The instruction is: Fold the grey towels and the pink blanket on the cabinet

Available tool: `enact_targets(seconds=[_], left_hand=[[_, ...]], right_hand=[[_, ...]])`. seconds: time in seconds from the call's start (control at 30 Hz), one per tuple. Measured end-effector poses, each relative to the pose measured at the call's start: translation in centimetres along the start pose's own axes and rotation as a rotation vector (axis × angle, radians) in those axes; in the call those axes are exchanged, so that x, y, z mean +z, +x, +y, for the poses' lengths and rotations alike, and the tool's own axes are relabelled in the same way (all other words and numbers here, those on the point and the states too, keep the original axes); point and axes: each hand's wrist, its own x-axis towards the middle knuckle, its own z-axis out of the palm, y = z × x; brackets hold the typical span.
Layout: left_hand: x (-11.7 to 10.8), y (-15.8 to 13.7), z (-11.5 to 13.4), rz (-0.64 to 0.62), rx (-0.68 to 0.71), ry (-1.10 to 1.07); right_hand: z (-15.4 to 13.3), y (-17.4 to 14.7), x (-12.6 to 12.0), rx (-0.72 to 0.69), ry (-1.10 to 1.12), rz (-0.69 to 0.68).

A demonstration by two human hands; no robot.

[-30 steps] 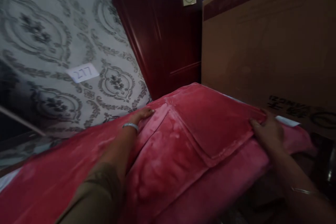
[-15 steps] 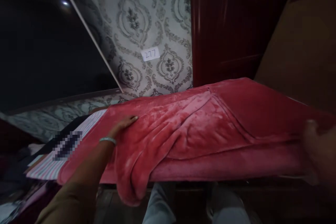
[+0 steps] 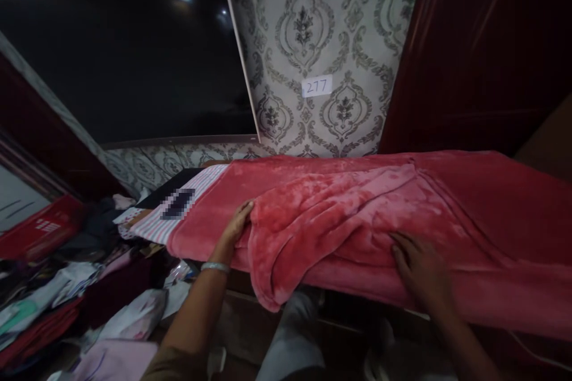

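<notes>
A red plush blanket (image 3: 339, 226) lies across a long surface, with a rumpled upper layer folded over the flat layer. One loose corner hangs over the front edge. My left hand (image 3: 238, 225), with a light band at the wrist, is closed on the left edge of the folded layer. Further right, my right hand (image 3: 422, 268) rests on the front part of the blanket, thumb and fingers apart. A striped cloth (image 3: 208, 181) shows beyond the blanket's left end, with a blurred-out patch on it.
A large dark screen (image 3: 147, 59) hangs on the patterned wall, beside a paper label (image 3: 317, 86) reading 277. A dark red panel (image 3: 469, 59) stands at the back right. Clothes and bags (image 3: 134, 315) are heaped at lower left, near a red box (image 3: 42, 226). My legs (image 3: 292, 339) are below the front edge.
The view has swung left, bringing the heap into sight. My right hand has come from the blanket's far right to its middle front. My left hand has closed on the folded layer's edge.
</notes>
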Motion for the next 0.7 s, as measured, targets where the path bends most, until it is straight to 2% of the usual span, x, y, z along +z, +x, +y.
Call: enact_targets(seconds=[0.17, 0.53, 0.7], left_hand=[[-1.2, 0.3, -2.1, 0.100, 0.032, -0.119], [-1.0, -0.1, -3.2, -0.044, 0.210, 0.112], [-1.3, 0.8, -3.1, -0.094, 0.275, 0.332]], right_hand=[[0.4, 0.1, 0.0, -0.014, -0.069, -0.049], [0.3, -0.1, -0.1, 0.013, -0.104, -0.072], [0.4, -0.1, 0.1, 0.008, -0.103, -0.083]])
